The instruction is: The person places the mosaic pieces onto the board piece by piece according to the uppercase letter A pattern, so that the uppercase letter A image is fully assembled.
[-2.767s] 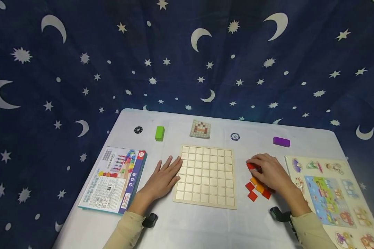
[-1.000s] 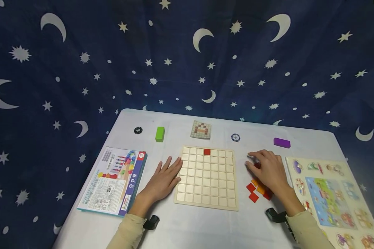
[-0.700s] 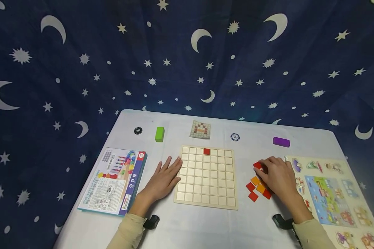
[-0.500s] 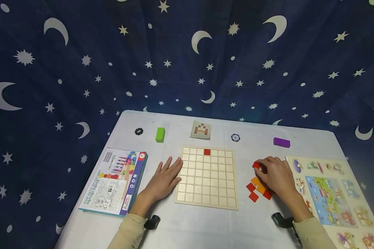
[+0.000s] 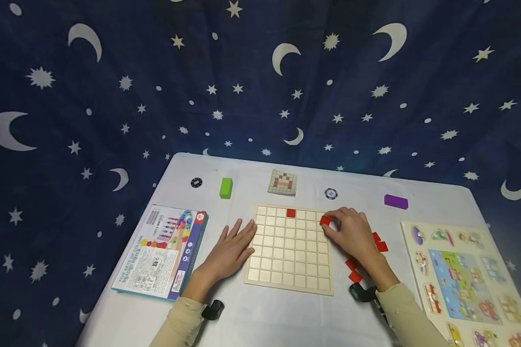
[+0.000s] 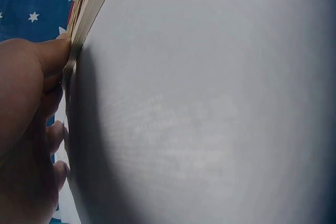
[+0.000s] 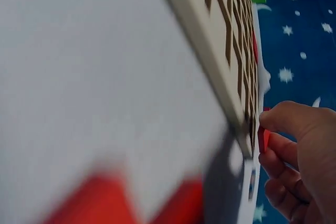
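A square wooden grid board [image 5: 288,250] lies mid-table. One red tile [image 5: 291,213] sits in its top row, near the middle. Thumb and fingers of my right hand [image 5: 352,233] pinch another red square tile [image 5: 325,220] over the board's upper right edge. In the right wrist view that pinched tile [image 7: 264,132] is seen nearly edge-on beside the grid. My left hand [image 5: 231,250] lies flat with spread fingers, fingertips at the board's left edge. Several loose red tiles [image 5: 355,276] lie around my right wrist; the orange ones are hidden beneath it.
A small pattern card [image 5: 282,182] lies behind the board, between a green block [image 5: 226,188] and a blue-white chip [image 5: 331,193]. A black chip [image 5: 196,182] and purple block [image 5: 396,201] are farther out. A box [image 5: 156,255] lies left, a picture puzzle [image 5: 464,274] right.
A red tile has appeared in the board's top row since the earliest frame. My right hand has since taken another red tile from the pile and moved left to the board. The left hand stays put.
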Motion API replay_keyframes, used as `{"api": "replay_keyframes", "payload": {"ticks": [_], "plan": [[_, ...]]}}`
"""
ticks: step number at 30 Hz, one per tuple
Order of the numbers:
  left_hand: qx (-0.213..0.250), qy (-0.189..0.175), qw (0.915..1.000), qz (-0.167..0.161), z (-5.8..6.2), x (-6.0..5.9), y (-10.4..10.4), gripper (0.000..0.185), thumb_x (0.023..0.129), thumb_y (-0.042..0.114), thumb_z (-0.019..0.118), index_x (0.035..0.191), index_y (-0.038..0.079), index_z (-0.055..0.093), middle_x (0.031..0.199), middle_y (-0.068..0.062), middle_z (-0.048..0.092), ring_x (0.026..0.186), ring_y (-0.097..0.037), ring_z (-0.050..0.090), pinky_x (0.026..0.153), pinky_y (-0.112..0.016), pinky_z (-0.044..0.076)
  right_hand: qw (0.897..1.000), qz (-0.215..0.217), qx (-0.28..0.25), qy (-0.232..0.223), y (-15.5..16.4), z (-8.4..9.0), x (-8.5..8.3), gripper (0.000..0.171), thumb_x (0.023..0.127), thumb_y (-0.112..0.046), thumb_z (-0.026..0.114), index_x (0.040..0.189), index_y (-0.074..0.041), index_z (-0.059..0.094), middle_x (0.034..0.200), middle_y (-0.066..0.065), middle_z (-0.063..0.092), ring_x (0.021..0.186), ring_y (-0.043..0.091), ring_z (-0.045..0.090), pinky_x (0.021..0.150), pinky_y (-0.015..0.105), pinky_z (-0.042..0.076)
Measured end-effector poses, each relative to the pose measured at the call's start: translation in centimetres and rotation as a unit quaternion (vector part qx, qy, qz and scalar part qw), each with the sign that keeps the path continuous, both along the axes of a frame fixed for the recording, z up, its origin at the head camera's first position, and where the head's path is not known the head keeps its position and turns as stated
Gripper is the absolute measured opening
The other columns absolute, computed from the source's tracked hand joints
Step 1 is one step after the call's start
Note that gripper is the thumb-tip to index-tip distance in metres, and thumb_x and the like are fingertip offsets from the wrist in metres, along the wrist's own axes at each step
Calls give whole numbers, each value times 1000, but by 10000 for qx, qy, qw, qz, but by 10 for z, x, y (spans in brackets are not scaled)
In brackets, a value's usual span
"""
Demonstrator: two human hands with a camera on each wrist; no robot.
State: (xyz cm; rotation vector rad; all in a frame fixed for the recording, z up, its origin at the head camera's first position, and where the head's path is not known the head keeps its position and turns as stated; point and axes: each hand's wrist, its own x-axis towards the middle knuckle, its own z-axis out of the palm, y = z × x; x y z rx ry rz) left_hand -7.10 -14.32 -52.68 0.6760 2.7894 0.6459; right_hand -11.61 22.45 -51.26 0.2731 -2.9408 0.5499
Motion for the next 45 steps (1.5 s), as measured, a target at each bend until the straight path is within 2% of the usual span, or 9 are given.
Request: {"api": "replay_keyframes", "payload": {"ticks": [5,11,17,29,32,38,45], "plan": [[7,-21,10000,-16,2,0,2,64,113,37,50,169,16,30,178,-1,28,168,-36,15,135,-66,13,9994,304,-172,-56,-23,-2,-7,33,89,-31,84,116,-12,81,107,9,78,96,28,66,76,36,37],[7,92,9999,-54,3,-2,4,63,113,36,50,169,15,32,178,-2,29,168,-37,17,134,-66,14,9982,557,-188,-112,-39,-1,-10,30,90,-31,84,116,-16,82,107,6,77,100,26,67,80,39,40],[52,137,9999,-50,3,-2,6,62,112,35,51,168,14,34,177,-3,31,168,-37,18,134,-67,15,9971,740,-130,-126,-44,1,-10,30,90,-32,85,116,-17,82,110,5,77,104,26,68,84,42,45],[27,110,9999,8,3,-3,6,61,112,34,51,168,14,34,177,-2,31,168,-37,18,135,-66,15,9952,922,-240,-243,-42,-1,-10,32,92,-29,85,120,-16,82,110,5,75,97,23,62,87,44,53],[100,81,9999,23,1,-2,6,62,112,33,52,168,13,35,177,-4,32,168,-38,19,134,-66,15,9946,937,-341,-273,-38,-1,-7,35,92,-31,85,123,-16,81,113,5,75,101,23,63,90,45,53],[115,1,9999,47,-1,0,4,63,112,35,52,168,14,34,177,-3,31,168,-37,18,134,-66,14,9953,773,-561,-164,-12,-1,3,32,93,-26,84,123,-15,81,112,5,74,99,23,61,87,45,50],[158,57,9998,67,-1,1,0,63,111,34,54,168,13,35,176,-4,33,167,-39,19,134,-67,15,9978,331,-449,354,35,-4,24,27,91,-18,85,117,-12,83,106,7,74,97,25,62,84,47,48]]}}
